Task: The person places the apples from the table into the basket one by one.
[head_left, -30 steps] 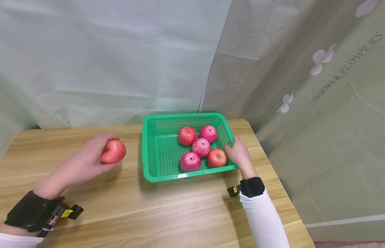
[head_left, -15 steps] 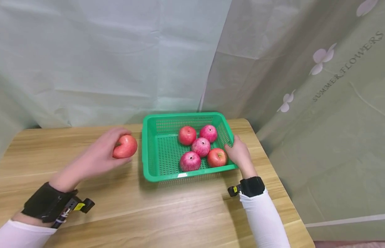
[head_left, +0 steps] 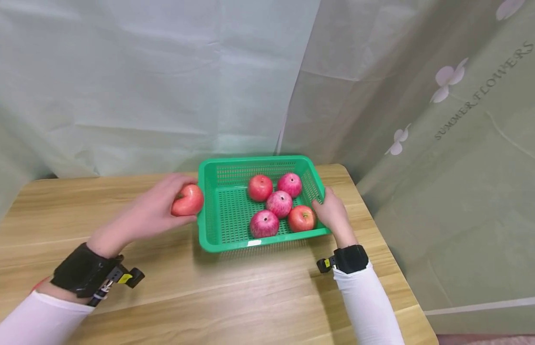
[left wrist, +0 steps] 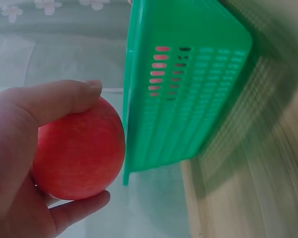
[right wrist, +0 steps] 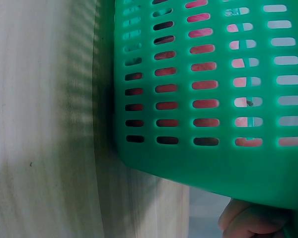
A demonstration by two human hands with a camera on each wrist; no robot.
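A red apple [head_left: 189,200] is gripped between the thumb and fingers of my left hand [head_left: 157,208], right at the left rim of a green plastic basket [head_left: 209,242]. The left wrist view has this apple [left wrist: 82,151] held at rim height, beside the slotted wall. Several red and pink apples lie in the basket's right half, among them a striped one [head_left: 265,224] at the front and a red one [head_left: 260,188] behind. My right hand [head_left: 333,212] holds the basket's right rim, thumb on the inner side. In the right wrist view its fingers [right wrist: 253,218] show beneath the rim.
The basket stands near the back edge of a wooden table [head_left: 250,297]. Behind it hangs a pale curtain [head_left: 155,86], and another curtain with flower prints [head_left: 448,81] hangs at the right. Each wrist wears a black strap [head_left: 83,270] with a small camera.
My left hand has moved to the right with the apple, from over the table to the basket's left rim. The right hand and the basket have stayed in place.
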